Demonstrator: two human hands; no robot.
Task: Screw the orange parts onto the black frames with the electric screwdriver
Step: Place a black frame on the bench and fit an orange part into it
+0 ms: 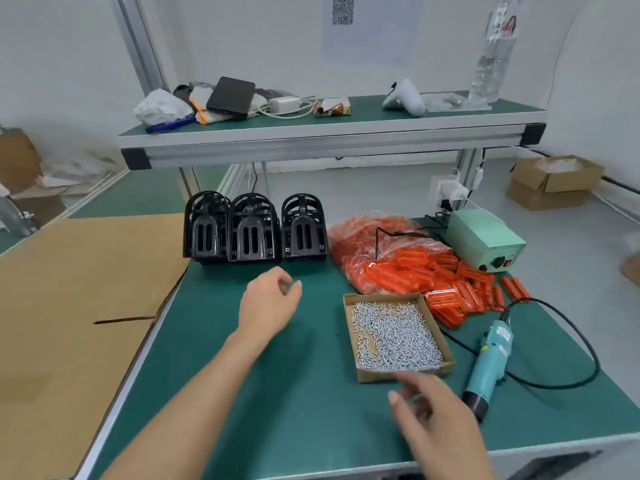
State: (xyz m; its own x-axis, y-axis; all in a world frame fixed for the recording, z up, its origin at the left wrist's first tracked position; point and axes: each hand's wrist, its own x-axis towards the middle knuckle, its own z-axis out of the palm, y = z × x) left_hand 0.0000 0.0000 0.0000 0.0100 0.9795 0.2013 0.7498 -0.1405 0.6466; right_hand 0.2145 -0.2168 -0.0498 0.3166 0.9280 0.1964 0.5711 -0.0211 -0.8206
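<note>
My left hand [270, 303] reaches toward the ribbed black frames [254, 230], fingers loosely curled, holding nothing. My right hand [433, 431] hovers by the cardboard tray of small shiny screws [394, 336]; it is blurred, perhaps pinching a few. Best to take one frame squarely. Glossy orange parts [433, 278] and the teal screwdriver [488, 365] lie to the right.

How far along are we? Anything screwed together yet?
Nothing looks assembled: the black frames stand bare and the orange parts sit in their pile. The electric screwdriver lies untouched. The left hand hovers empty near the frames; the blurred right hand is by the screw tray. All the screwing is left.
</note>
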